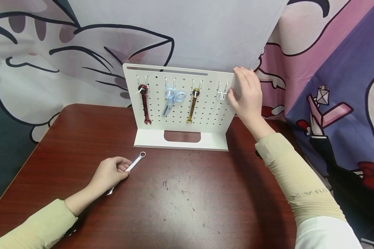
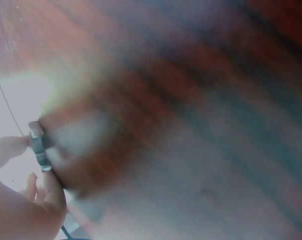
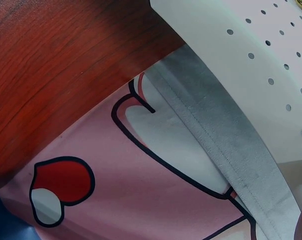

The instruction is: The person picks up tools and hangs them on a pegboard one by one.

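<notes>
My left hand (image 1: 112, 173) pinches a silver wrench (image 1: 136, 162) just over the table, its ring end pointing up toward the board. In the left wrist view the wrench (image 2: 39, 145) sits between thumb and fingers. A white pegboard (image 1: 180, 139) stands upright on its base. My right hand (image 1: 248, 91) grips the board's upper right edge, thumb at the front; only a sliver of this hand shows in the right wrist view. On the board's hooks hang a red wrench (image 1: 145, 107), light blue scissors (image 1: 170, 100) and a gold wrench (image 1: 192, 107).
At the board's right, a hook (image 1: 221, 95) has no tool on it. The dark red-brown table (image 1: 180, 200) spreads in front. Behind and to the right hang printed cloths (image 1: 318, 69) with cartoon figures.
</notes>
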Demonstrator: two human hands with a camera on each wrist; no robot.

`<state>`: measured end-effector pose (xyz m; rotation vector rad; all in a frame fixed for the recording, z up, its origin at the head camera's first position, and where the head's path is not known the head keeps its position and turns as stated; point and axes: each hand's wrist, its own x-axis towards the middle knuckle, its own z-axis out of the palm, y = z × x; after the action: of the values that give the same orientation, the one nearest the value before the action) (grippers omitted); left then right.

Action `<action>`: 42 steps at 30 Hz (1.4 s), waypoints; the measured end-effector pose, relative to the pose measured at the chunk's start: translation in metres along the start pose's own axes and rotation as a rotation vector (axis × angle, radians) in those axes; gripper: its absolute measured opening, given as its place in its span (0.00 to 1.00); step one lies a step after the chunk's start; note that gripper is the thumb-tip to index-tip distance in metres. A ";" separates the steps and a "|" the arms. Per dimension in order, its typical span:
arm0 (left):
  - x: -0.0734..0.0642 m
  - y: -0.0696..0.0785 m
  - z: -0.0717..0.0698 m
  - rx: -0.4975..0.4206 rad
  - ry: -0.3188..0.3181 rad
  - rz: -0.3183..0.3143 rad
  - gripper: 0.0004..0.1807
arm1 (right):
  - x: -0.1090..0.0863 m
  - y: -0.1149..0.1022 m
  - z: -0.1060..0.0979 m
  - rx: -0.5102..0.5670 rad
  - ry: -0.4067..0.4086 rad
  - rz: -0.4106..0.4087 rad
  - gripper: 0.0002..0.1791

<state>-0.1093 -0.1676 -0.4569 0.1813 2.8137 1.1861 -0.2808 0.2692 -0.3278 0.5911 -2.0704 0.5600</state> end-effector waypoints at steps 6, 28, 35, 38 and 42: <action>0.002 0.000 -0.001 -0.025 -0.027 -0.021 0.11 | 0.000 0.001 0.001 0.002 0.004 -0.005 0.28; 0.006 0.005 -0.001 -0.025 -0.100 -0.033 0.04 | 0.000 0.002 0.001 0.008 -0.001 -0.014 0.29; 0.008 0.012 0.005 -0.030 -0.041 0.009 0.04 | 0.000 0.003 0.000 0.011 -0.001 -0.019 0.28; 0.011 0.017 0.008 -0.047 -0.019 0.004 0.04 | 0.000 0.003 0.000 0.011 -0.002 -0.018 0.29; 0.014 0.025 0.014 -0.080 -0.017 -0.009 0.04 | 0.000 0.003 0.000 0.009 -0.001 -0.019 0.29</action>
<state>-0.1197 -0.1379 -0.4489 0.1724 2.7440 1.2862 -0.2821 0.2715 -0.3280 0.6155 -2.0625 0.5589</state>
